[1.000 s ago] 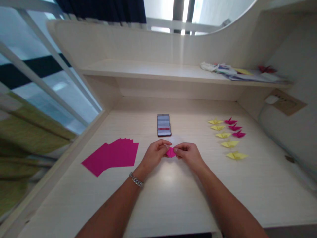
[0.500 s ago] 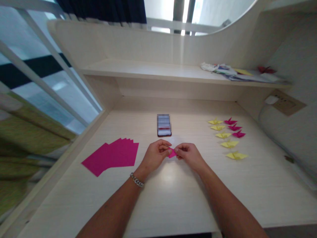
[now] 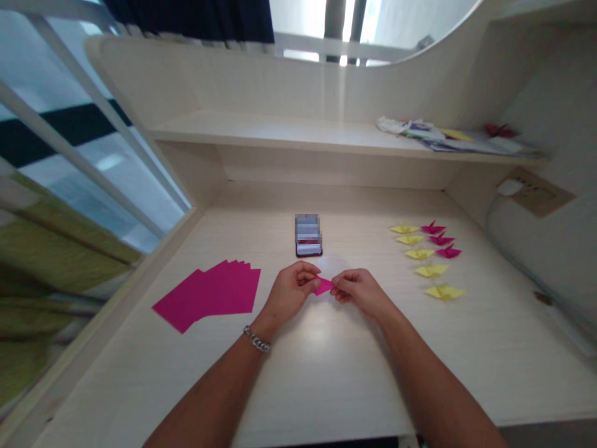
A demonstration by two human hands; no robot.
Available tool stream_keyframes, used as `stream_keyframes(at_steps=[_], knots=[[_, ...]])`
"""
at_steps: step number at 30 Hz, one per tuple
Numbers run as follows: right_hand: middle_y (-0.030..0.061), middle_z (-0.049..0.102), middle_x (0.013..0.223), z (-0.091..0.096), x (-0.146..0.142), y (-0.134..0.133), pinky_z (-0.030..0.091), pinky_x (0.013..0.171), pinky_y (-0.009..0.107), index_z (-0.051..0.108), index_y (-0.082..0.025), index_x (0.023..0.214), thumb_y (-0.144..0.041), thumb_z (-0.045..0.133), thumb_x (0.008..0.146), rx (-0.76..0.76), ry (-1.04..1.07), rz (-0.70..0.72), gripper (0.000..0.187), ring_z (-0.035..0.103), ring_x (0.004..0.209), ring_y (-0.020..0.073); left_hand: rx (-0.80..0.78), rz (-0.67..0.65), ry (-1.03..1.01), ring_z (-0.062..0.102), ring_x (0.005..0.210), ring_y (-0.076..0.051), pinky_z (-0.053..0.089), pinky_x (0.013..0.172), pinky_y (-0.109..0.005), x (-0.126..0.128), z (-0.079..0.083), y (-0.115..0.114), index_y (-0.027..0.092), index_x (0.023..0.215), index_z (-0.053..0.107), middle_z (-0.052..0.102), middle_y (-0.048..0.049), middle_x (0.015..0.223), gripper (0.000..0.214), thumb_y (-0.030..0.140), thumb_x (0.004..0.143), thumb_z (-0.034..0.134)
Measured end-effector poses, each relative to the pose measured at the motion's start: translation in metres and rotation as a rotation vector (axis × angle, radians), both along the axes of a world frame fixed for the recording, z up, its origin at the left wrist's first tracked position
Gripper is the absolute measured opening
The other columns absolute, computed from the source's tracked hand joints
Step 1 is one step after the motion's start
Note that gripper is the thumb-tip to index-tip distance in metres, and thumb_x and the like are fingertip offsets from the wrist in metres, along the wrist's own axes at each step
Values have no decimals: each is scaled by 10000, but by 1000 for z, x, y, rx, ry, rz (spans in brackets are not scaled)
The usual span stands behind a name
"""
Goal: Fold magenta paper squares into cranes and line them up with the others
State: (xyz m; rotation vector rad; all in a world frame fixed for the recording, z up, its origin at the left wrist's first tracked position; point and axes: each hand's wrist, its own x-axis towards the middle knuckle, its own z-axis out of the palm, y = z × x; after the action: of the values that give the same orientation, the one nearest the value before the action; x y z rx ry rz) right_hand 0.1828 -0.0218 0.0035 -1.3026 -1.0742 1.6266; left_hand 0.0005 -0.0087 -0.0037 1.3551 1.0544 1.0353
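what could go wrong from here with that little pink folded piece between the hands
1. The pink folded piece is small and pinched only at its ends by the left hand and the right hand. A hard pull might tear it or skew a crease.
2. The yellow folded figures lie just to the right of the right hand, so a sideways sweep of that arm could knock them out of line.
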Motion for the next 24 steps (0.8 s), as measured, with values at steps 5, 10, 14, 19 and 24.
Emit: stream_keyframes(at_steps=[5, 10, 14, 19, 24], knots=[[21, 637, 583, -4, -1, -1, 414, 496, 218, 647, -134, 672, -358, 649, 734, 181, -154, 55, 232, 519, 474, 90, -8, 3, -6, 636, 665, -129, 495, 635, -240, 0, 0, 0, 141, 881, 604, 672, -23, 724, 209, 166, 692, 691], [40, 647, 609, -4, 1, -1, 420, 485, 216, 652, -129, 697, -399, 642, 744, 187, -163, 39, 274, 529, 482, 98, -11, 8, -3, 633, 655, -133, 486, 617, -240, 0, 3, -1, 140, 891, 602, 673, -28, 716, 225, 178, 689, 694], [53, 656, 640, -4, 6, 2, 442, 495, 221, 655, -124, 735, -489, 639, 733, 86, -71, -15, 365, 559, 506, 108, -19, 16, -10, 622, 629, -128, 481, 601, -240, 1, 5, -1, 142, 870, 599, 665, -20, 696, 208, 193, 690, 691], [29, 634, 595, -7, 3, 2, 418, 489, 224, 632, -136, 670, -471, 632, 748, 202, -196, 72, 344, 526, 475, 100, -9, 16, 8, 627, 650, -132, 491, 621, -250, 2, 3, -1, 147, 859, 599, 661, -16, 707, 196, 190, 689, 686], [-3, 586, 537, -8, -2, 0, 383, 480, 220, 636, -152, 686, -365, 595, 782, 322, -349, 58, 237, 509, 480, 106, 8, 9, 18, 639, 683, -137, 499, 646, -255, 1, -1, 0, 148, 891, 600, 669, -22, 734, 203, 179, 704, 673]])
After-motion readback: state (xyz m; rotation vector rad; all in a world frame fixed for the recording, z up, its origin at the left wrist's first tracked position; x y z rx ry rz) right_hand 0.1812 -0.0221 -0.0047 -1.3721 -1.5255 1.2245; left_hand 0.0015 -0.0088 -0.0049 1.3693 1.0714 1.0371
